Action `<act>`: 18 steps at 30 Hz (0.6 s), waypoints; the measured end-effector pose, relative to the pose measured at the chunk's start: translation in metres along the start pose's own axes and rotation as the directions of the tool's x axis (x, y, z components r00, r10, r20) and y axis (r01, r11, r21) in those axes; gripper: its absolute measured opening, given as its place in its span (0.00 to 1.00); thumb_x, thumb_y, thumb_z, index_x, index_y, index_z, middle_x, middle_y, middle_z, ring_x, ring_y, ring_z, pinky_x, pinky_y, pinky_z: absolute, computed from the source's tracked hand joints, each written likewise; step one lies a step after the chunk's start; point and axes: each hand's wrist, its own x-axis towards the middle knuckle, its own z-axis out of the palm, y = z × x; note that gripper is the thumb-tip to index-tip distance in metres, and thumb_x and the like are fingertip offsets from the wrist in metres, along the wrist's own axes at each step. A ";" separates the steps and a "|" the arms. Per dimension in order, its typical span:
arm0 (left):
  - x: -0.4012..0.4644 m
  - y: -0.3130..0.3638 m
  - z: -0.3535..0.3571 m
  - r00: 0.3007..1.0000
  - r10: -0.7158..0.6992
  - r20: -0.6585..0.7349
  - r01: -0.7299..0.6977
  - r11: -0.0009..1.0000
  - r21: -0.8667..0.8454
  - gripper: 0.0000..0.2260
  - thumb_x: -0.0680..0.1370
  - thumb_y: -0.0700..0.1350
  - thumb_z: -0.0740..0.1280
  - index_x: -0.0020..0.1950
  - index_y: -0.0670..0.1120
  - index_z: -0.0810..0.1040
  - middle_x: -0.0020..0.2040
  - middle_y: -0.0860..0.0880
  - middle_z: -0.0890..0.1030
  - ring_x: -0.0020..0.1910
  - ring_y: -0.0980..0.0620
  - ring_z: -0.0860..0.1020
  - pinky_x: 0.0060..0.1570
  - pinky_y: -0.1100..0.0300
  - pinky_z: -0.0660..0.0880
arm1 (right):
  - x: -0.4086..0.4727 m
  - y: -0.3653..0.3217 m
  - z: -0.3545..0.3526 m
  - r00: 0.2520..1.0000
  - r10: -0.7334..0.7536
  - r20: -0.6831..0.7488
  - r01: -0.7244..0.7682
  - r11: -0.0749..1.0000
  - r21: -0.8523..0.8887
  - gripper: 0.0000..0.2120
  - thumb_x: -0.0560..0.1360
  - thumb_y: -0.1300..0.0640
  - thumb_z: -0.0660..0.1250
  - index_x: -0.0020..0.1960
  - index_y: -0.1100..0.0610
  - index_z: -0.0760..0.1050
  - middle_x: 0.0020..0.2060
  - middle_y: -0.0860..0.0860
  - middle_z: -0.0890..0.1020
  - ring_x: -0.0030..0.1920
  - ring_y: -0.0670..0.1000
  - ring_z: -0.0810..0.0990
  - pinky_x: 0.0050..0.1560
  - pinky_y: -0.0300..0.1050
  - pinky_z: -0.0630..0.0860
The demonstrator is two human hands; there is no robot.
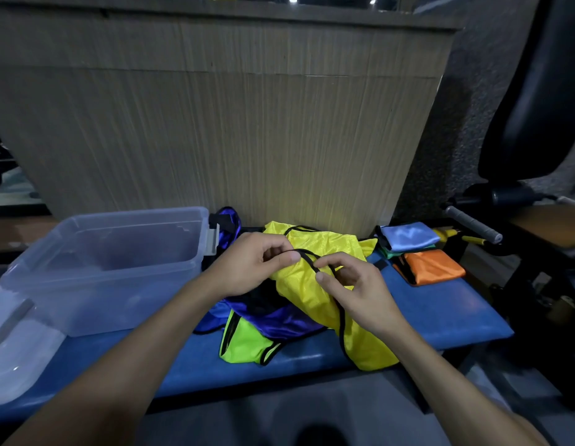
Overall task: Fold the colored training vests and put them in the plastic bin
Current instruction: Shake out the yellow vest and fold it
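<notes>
A yellow vest (315, 284) with black trim lies crumpled in the middle of the blue bench (440, 313). My left hand (257, 262) pinches its black edge strap near the top. My right hand (353, 288) pinches the same strap a little lower and to the right. Under the yellow vest lie a purple vest (279, 320) and a lime-green vest (247, 342). A clear plastic bin (112, 268) stands at the left of the bench with nothing visible inside.
Folded vests sit at the bench's right end: a light blue one (405, 236) over a green one, and an orange one (431, 265). Another purple cloth (228, 223) hangs beside the bin. The bin's lid (19, 346) lies at the left. A wooden panel (215, 123) rises behind; gym equipment (473, 223) stands right.
</notes>
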 end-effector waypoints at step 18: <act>-0.010 0.025 -0.006 0.996 0.061 -0.062 -0.055 0.994 0.092 0.13 0.80 0.46 0.70 0.60 0.58 0.71 0.52 0.56 0.78 0.40 0.50 0.77 0.42 0.57 0.76 | 0.021 -0.025 -0.019 0.990 -0.144 -0.003 0.144 0.986 0.086 0.08 0.78 0.59 0.73 0.40 0.58 0.80 0.35 0.54 0.81 0.38 0.58 0.79 0.42 0.56 0.76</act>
